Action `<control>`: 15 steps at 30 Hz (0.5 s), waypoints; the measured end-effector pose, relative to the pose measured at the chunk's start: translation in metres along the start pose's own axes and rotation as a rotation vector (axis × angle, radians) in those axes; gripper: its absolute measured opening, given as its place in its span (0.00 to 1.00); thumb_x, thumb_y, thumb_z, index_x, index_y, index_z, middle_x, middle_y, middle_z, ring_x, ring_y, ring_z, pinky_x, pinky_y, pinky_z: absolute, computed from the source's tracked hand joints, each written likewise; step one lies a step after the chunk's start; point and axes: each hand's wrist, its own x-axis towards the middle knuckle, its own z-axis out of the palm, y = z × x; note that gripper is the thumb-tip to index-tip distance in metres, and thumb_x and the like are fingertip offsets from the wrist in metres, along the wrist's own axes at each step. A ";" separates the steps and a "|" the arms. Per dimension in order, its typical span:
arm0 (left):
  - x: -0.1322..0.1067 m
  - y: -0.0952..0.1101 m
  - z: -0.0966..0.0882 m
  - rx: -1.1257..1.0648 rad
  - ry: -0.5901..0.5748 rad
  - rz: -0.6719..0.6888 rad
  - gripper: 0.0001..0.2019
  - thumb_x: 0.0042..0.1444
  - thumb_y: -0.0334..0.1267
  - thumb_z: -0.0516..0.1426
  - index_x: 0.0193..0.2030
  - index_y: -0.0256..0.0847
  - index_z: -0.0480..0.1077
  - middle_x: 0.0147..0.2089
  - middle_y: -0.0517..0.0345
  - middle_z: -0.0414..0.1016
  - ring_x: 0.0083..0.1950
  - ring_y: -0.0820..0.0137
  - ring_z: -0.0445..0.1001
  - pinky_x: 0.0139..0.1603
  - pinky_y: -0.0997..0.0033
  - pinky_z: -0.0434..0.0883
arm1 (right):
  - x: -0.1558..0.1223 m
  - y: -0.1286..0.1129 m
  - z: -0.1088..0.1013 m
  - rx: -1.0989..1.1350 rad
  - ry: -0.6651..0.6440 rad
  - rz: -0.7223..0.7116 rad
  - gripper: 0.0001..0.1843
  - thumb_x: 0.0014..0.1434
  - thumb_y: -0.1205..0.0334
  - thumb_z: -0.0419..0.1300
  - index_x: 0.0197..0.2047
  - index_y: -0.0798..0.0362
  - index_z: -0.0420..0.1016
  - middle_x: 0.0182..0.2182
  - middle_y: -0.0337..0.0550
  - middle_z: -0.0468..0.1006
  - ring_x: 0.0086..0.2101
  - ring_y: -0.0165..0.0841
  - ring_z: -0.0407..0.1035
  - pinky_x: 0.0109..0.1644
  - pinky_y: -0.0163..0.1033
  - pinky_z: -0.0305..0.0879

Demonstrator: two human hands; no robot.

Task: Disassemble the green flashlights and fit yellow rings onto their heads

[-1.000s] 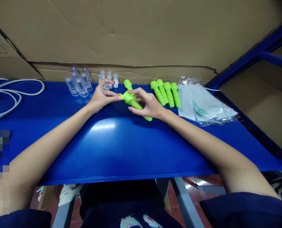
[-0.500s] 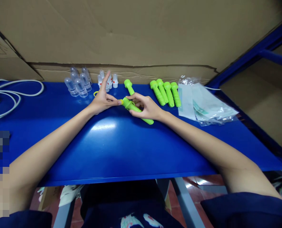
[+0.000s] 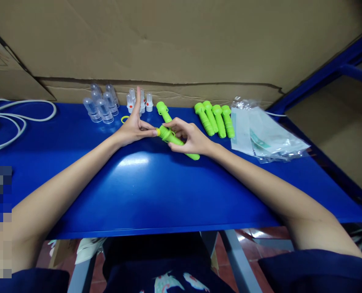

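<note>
In my right hand (image 3: 195, 138) is a green flashlight-shaped plastic body (image 3: 176, 140), tilted, with its threaded end toward the left. My fingers wrap around its middle. At that threaded end, the fingertips of my left hand (image 3: 135, 129) press on a small yellow ring (image 3: 158, 132), while one finger points up. Whether the ring sits on or inside the mouth cannot be made out. Behind my right fingers lies another green flashlight-shaped piece (image 3: 162, 109), partly hidden. A loose yellow ring (image 3: 124, 119) rests on the blue table (image 3: 138, 195) beside my left hand.
Several clear plastic caps (image 3: 104, 110) stand at the back left. Small white-based clear pieces with red dots (image 3: 149, 103) stand behind my left hand. Several green flashlight-shaped pieces (image 3: 219, 120) lie right, near clear plastic bags (image 3: 266, 134). A white cable (image 3: 22, 118) coils left; cardboard (image 3: 169, 44) stands behind.
Both hands keep their hold at the threaded end, with the yellow ring still under my left fingertips. The view has shifted slightly; the green piece behind my right hand lies a little farther left.
</note>
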 end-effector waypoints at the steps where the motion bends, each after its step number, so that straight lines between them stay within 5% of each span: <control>1: 0.000 0.001 0.001 -0.018 -0.025 -0.019 0.70 0.34 0.53 0.81 0.83 0.51 0.51 0.44 0.52 0.86 0.34 0.66 0.85 0.37 0.71 0.79 | 0.000 -0.001 0.002 0.014 0.005 0.013 0.26 0.61 0.63 0.64 0.61 0.51 0.66 0.28 0.27 0.65 0.21 0.21 0.57 0.25 0.30 0.51; 9: -0.001 0.007 0.006 -0.096 -0.128 -0.062 0.67 0.36 0.47 0.80 0.82 0.54 0.52 0.37 0.59 0.84 0.24 0.77 0.73 0.30 0.75 0.69 | 0.002 -0.006 0.006 0.115 -0.003 0.076 0.24 0.61 0.63 0.65 0.59 0.50 0.64 0.26 0.24 0.59 0.20 0.21 0.52 0.23 0.31 0.46; 15: 0.001 0.000 0.007 -0.132 -0.176 -0.078 0.68 0.41 0.46 0.78 0.84 0.52 0.44 0.36 0.60 0.84 0.26 0.77 0.75 0.31 0.76 0.69 | 0.006 -0.004 -0.002 0.101 -0.108 0.104 0.31 0.59 0.63 0.65 0.65 0.51 0.68 0.25 0.25 0.58 0.21 0.22 0.54 0.25 0.30 0.49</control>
